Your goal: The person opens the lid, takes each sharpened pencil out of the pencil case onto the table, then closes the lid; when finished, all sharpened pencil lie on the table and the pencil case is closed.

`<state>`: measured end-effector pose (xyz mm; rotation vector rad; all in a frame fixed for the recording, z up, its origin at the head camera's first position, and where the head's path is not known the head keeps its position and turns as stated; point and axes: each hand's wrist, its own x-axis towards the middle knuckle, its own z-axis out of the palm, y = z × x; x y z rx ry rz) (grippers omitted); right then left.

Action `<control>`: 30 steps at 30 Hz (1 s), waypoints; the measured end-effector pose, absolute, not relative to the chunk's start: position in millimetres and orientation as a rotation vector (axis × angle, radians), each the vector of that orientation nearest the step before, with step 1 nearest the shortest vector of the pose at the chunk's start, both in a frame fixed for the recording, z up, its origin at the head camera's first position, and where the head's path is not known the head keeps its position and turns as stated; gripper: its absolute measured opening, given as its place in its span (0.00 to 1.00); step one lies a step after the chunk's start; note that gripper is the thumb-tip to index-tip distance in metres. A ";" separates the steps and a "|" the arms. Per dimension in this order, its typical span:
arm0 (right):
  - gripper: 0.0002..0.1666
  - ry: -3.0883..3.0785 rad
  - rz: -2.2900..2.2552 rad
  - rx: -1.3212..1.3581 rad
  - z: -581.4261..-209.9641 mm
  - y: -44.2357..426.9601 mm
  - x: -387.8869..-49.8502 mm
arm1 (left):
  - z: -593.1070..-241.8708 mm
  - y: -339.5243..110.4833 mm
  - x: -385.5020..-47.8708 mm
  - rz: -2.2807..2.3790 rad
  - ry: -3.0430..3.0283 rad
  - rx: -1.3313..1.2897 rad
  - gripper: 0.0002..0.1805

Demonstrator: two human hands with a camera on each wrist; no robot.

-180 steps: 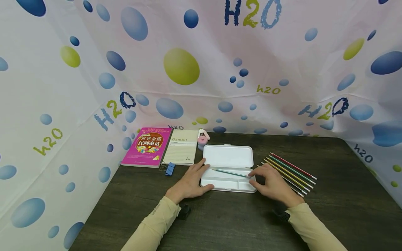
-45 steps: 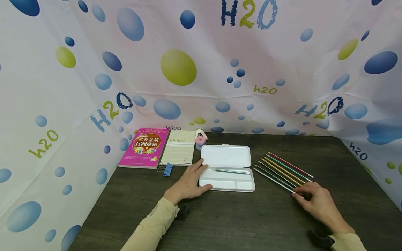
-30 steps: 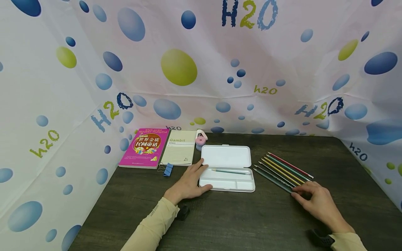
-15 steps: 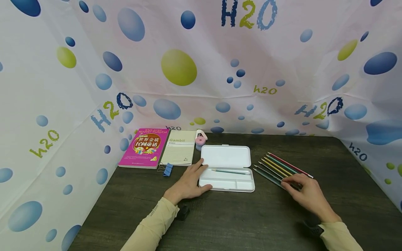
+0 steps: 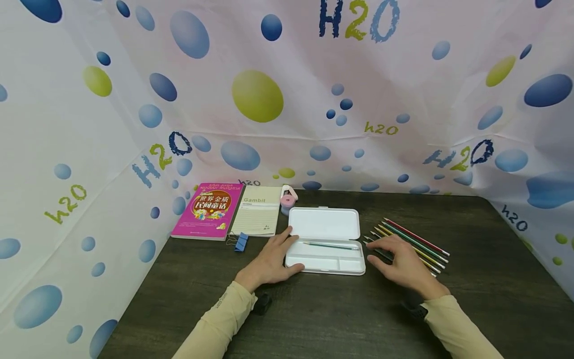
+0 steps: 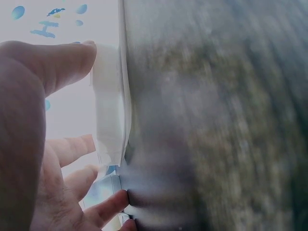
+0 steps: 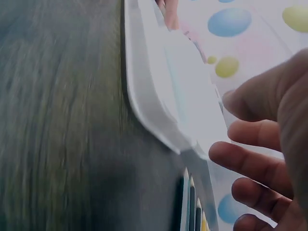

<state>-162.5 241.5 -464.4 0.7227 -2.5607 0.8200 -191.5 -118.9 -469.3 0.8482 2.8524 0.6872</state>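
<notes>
A white pencil case [image 5: 314, 265] lies with its lid folded back, and one green pencil [image 5: 334, 246] rests in its long compartment. My left hand [image 5: 269, 262] is spread at the case's left end; its thumb touches the front edge and the fingertips lie near the hinge. To the right of the case, several pencils lie side by side at a slant, among them a red pencil [image 5: 417, 237]. My right hand [image 5: 401, 263] is over their near side, close to the points, covering part of them. In the right wrist view its fingers are apart, with nothing between them; pencil points [image 7: 191, 185] show below.
At the back left lie a pink book [image 5: 208, 212] and a cream notebook [image 5: 257, 209]. A blue binder clip [image 5: 241, 242] sits in front of them. A small pink-and-white object [image 5: 288, 198] stands behind the case. A printed cloth hangs behind the dark table [image 5: 332, 319].
Earlier my right hand left the case for the pencils' blunt ends. Since then it has moved left along the nearest pencils toward their points. My left hand has stayed at the case.
</notes>
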 end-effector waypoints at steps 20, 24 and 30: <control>0.13 -2.690 0.691 0.881 -471.5 202.7 -182.4 | -468.7 -119.3 -191.7 0.676 2.853 0.852 0.44; 0.07 -2.727 0.693 0.901 -469.6 200.9 -184.2 | -468.4 -118.8 -191.4 0.683 2.855 0.847 0.44; 0.03 -2.775 0.682 0.914 -467.9 201.3 -185.5 | -468.9 -118.3 -191.5 0.684 2.854 0.844 0.44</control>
